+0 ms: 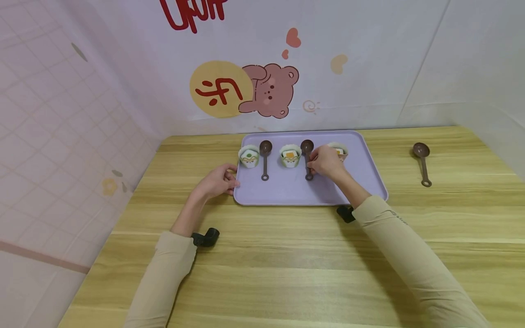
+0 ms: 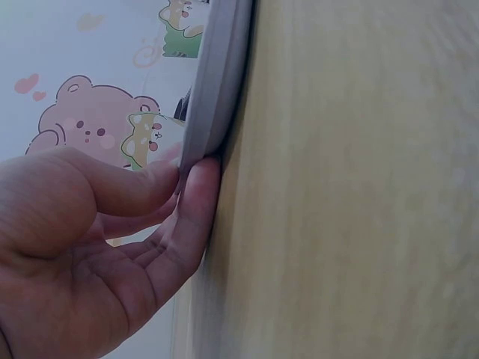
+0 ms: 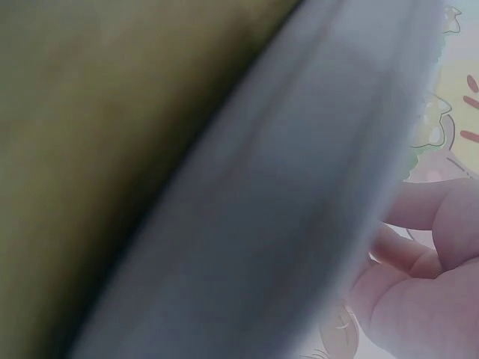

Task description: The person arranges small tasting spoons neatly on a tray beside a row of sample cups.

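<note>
The brown spoon had a round bowl and a slim handle ending in a ring; it lay on the lilac tray, between the middle cup and the right cup. The right hand partly covered that cup, its bent fingers at the handle, though whether they pinched it could not be told. The left hand pinched the tray's left rim between thumb and finger. Wooden table stretched before the near rim and rightward to another spoon
</note>
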Demonstrator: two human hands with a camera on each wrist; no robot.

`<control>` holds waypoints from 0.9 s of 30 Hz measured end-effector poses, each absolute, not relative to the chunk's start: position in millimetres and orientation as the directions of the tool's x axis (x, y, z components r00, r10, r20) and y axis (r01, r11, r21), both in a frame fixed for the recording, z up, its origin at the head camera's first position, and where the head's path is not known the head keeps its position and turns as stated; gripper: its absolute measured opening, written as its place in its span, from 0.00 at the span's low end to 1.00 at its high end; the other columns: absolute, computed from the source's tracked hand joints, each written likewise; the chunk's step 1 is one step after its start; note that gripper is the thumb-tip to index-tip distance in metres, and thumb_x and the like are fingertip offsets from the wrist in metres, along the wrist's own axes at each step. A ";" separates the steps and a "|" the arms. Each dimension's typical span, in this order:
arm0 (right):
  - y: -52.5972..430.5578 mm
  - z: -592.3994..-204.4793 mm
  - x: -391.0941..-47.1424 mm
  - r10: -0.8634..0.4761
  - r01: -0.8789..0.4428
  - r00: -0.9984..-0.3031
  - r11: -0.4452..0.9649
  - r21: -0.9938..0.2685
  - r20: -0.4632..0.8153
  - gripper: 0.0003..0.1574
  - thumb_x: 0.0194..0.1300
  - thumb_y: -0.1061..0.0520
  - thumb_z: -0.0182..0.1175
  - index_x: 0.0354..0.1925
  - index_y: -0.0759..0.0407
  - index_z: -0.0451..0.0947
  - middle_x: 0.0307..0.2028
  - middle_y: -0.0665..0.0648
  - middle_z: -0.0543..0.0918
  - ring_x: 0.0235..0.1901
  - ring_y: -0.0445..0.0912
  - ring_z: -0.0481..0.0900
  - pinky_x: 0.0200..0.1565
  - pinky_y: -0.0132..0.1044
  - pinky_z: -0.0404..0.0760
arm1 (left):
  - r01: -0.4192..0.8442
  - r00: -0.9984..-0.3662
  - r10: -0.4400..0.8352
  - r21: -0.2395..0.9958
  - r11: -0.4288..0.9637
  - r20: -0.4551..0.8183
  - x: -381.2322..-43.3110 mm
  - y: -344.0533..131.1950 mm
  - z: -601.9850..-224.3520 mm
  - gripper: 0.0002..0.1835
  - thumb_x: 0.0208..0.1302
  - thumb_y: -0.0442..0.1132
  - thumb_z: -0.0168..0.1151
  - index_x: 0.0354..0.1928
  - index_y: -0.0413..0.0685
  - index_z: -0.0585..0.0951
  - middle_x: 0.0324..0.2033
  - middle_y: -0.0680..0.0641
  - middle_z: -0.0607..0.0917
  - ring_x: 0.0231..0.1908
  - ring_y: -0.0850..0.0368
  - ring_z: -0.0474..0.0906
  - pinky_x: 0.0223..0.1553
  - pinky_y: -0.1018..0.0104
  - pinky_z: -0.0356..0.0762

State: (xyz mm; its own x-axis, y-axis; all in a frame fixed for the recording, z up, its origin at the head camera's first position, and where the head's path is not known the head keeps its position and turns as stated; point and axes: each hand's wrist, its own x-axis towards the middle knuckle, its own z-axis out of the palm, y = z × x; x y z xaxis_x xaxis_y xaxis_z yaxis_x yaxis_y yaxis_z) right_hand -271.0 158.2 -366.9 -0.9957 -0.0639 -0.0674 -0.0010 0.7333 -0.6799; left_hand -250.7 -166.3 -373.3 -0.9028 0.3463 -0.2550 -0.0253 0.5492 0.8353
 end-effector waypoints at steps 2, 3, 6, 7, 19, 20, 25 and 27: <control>158.1 -366.5 -271.1 -0.065 -0.003 -0.996 0.745 -0.667 -0.068 0.08 0.64 0.68 0.65 0.40 0.75 0.81 0.28 0.65 0.87 0.19 0.40 0.83 0.21 0.21 0.73 | -0.022 -0.904 0.347 0.835 0.550 -0.252 -250.6 -166.1 -373.4 0.27 0.71 0.25 0.58 0.69 0.27 0.63 0.40 0.37 0.77 0.32 0.55 0.77 0.36 0.66 0.86; 157.9 -366.2 -271.1 -0.065 -0.003 -0.995 0.748 -0.663 -0.069 0.08 0.64 0.68 0.65 0.40 0.75 0.82 0.28 0.65 0.87 0.19 0.41 0.83 0.21 0.21 0.73 | -0.021 -0.904 0.347 0.836 0.548 -0.251 -250.6 -166.1 -373.6 0.27 0.71 0.25 0.58 0.69 0.27 0.63 0.40 0.37 0.77 0.32 0.55 0.77 0.36 0.66 0.86; 157.3 -365.1 -271.2 -0.069 0.000 -0.994 0.754 -0.657 -0.079 0.08 0.64 0.68 0.65 0.40 0.75 0.82 0.30 0.66 0.87 0.20 0.42 0.84 0.22 0.22 0.74 | -0.020 -0.904 0.347 0.836 0.548 -0.249 -250.4 -166.1 -373.7 0.27 0.71 0.25 0.58 0.68 0.27 0.63 0.40 0.37 0.77 0.31 0.55 0.77 0.35 0.67 0.85; 157.2 -364.8 -270.8 -0.070 0.001 -0.994 0.756 -0.654 -0.082 0.08 0.64 0.68 0.65 0.40 0.75 0.82 0.31 0.66 0.87 0.20 0.42 0.84 0.23 0.22 0.74 | -0.021 -0.904 0.346 0.836 0.548 -0.250 -250.4 -166.0 -373.8 0.27 0.71 0.25 0.58 0.68 0.27 0.63 0.40 0.37 0.77 0.31 0.55 0.77 0.35 0.67 0.85; 157.4 -358.3 -264.5 -0.107 -0.025 -0.989 0.804 -0.594 -0.102 0.14 0.67 0.64 0.63 0.44 0.78 0.81 0.30 0.66 0.88 0.31 0.53 0.88 0.49 0.44 0.82 | -0.021 -0.905 0.343 0.832 0.554 -0.251 -251.3 -166.1 -375.5 0.27 0.72 0.26 0.58 0.69 0.28 0.63 0.40 0.36 0.77 0.32 0.55 0.77 0.36 0.66 0.86; 157.7 -358.0 -264.0 -0.104 -0.026 -0.990 0.812 -0.583 -0.099 0.16 0.67 0.63 0.63 0.46 0.78 0.80 0.31 0.65 0.88 0.35 0.55 0.88 0.55 0.50 0.78 | -0.021 -0.905 0.343 0.831 0.555 -0.252 -251.1 -166.1 -375.4 0.27 0.72 0.26 0.58 0.69 0.28 0.63 0.40 0.36 0.77 0.32 0.55 0.77 0.36 0.66 0.86; 160.5 -356.9 -260.0 -0.106 -0.067 -0.993 0.838 -0.541 -0.042 0.22 0.67 0.59 0.62 0.51 0.78 0.79 0.42 0.70 0.86 0.48 0.64 0.82 0.62 0.65 0.68 | -0.022 -0.906 0.341 0.831 0.555 -0.252 -250.3 -165.7 -375.1 0.27 0.72 0.26 0.58 0.69 0.28 0.63 0.41 0.37 0.77 0.32 0.55 0.78 0.36 0.66 0.86; 161.7 -356.6 -258.0 -0.110 -0.080 -0.994 0.834 -0.547 -0.022 0.23 0.66 0.59 0.61 0.51 0.79 0.79 0.47 0.72 0.84 0.49 0.65 0.81 0.60 0.64 0.71 | -0.021 -0.906 0.341 0.832 0.555 -0.251 -250.0 -165.5 -375.3 0.27 0.72 0.26 0.57 0.69 0.28 0.63 0.40 0.37 0.77 0.32 0.55 0.78 0.36 0.66 0.86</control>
State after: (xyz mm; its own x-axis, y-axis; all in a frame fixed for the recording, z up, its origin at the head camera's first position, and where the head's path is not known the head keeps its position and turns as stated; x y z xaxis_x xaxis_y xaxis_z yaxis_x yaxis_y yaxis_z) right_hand -258.0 161.7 -356.6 -0.9937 -0.1100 -0.0224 -0.0799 0.8335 -0.5467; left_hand -250.0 -165.5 -375.3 -0.9060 0.3410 -0.2508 -0.0215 0.5547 0.8318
